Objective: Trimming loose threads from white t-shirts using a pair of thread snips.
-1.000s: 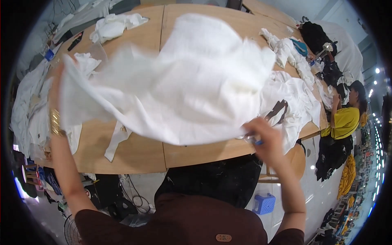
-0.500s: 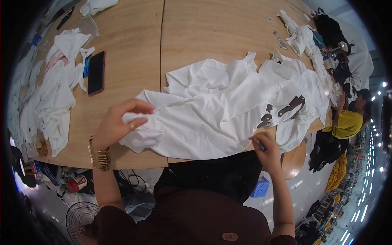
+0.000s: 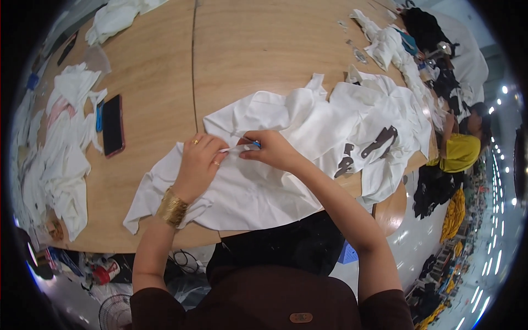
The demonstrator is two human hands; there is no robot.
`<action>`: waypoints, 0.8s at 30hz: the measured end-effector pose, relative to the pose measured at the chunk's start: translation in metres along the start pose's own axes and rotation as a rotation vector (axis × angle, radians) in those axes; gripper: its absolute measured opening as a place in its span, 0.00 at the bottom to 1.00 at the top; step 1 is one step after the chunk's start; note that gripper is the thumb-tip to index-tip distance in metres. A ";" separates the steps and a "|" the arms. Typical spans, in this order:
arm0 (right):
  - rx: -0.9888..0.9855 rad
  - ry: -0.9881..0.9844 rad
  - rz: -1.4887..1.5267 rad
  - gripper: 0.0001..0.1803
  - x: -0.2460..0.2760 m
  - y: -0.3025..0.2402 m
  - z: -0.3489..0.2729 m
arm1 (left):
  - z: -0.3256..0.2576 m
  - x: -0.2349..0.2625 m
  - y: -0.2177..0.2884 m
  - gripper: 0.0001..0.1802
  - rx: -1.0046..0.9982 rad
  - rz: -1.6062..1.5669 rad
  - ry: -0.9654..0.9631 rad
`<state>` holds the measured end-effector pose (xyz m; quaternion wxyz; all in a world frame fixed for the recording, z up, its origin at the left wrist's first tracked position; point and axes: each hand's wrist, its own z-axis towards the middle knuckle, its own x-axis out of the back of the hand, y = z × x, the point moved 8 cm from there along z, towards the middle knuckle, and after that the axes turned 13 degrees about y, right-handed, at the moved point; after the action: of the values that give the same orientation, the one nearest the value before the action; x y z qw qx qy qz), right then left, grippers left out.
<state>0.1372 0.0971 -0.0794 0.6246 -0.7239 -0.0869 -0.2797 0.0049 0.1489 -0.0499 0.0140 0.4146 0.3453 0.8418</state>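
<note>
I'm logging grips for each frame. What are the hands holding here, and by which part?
Both hands pinch a small fold of the white garment near its middle: left hand and right hand. The right also grips a small blue tool.

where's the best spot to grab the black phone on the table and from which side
Probably by its two long edges, coming from above. The black phone lies flat on the wooden table, so only the thin sides offer a pinch. Its right edge faces bare wood; the left edge sits close beside the white cloth pile, so lead from the right. Both hands are busy on the white garment.
</note>
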 end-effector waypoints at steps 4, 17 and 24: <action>0.108 -0.086 -0.274 0.17 0.035 -0.033 -0.006 | -0.001 0.025 -0.009 0.05 0.421 -0.425 0.035; 0.085 0.336 -0.507 0.19 0.255 -0.093 -0.016 | 0.103 0.178 0.047 0.09 0.048 -0.103 0.483; 0.040 0.517 -0.177 0.16 0.296 -0.131 -0.015 | 0.177 0.239 0.067 0.11 -0.079 -0.173 0.540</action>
<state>0.3158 0.0438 0.1855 0.6133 -0.6058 0.0070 -0.5068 -0.0090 0.2728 0.2288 0.0094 0.1434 0.3377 0.9302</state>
